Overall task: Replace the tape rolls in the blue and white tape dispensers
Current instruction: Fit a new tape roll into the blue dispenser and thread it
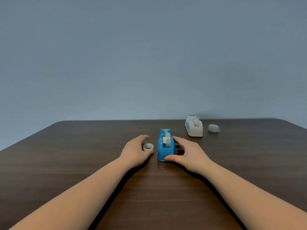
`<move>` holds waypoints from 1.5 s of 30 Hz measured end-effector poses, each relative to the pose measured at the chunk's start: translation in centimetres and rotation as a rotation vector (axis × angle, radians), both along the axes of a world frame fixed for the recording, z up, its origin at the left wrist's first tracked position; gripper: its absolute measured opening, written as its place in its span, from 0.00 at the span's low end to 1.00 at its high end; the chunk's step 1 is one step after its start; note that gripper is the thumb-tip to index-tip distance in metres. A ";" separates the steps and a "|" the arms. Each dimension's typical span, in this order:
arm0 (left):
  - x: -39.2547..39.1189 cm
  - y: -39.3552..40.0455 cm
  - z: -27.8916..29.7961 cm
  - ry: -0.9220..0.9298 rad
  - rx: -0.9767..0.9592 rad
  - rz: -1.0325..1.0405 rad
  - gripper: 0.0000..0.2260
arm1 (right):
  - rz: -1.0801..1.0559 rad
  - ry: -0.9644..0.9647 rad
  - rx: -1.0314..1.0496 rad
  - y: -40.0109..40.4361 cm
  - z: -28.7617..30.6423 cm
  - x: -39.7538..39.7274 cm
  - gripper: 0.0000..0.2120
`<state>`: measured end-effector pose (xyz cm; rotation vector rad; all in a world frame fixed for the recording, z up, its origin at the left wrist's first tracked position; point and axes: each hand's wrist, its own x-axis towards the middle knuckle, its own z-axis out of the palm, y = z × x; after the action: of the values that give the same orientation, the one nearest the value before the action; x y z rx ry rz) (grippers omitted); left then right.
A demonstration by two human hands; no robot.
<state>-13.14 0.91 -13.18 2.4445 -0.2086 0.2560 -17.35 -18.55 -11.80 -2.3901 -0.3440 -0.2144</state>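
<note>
A blue tape dispenser point(166, 145) stands mid-table with a tape roll seated in it. My right hand point(187, 155) wraps its right side and near end, thumb at the front corner. Just left of the dispenser a small whitish tape roll point(148, 147) lies flat on the table, and my left hand point(135, 151) curls around it, fingers behind and thumb in front, touching it. Farther back right stands a white tape dispenser point(194, 126) holding a roll. To its right lies another clear tape roll point(213, 128).
The dark wood table point(83, 155) reaches a plain grey-blue wall point(149, 55) at the back. Its far left corner is rounded. Both forearms stretch in from the near edge.
</note>
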 end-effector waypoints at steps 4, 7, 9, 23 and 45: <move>2.9 0.1 0.6 0.008 0.023 0.028 0.25 | 0.019 -0.015 -0.091 0.2 0.0 2.0 0.37; 5.1 0.4 0.8 0.017 0.044 0.048 0.26 | 0.008 -0.023 -0.150 0.1 0.0 4.1 0.35; 6.3 0.7 0.7 0.018 0.031 0.062 0.26 | 0.004 -0.045 -0.159 0.4 -0.2 5.2 0.32; 10.7 -0.3 0.1 0.009 0.008 0.106 0.25 | -0.162 -0.077 -0.225 2.2 -1.6 11.1 0.24; 7.9 -7.7 5.2 -0.233 -0.227 -0.101 0.20 | -0.346 0.240 0.334 -10.3 4.3 15.7 0.37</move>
<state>-5.22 -6.80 -8.02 2.1699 -0.3820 0.4929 -1.63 -28.89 -7.46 -2.0981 0.2065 -0.1273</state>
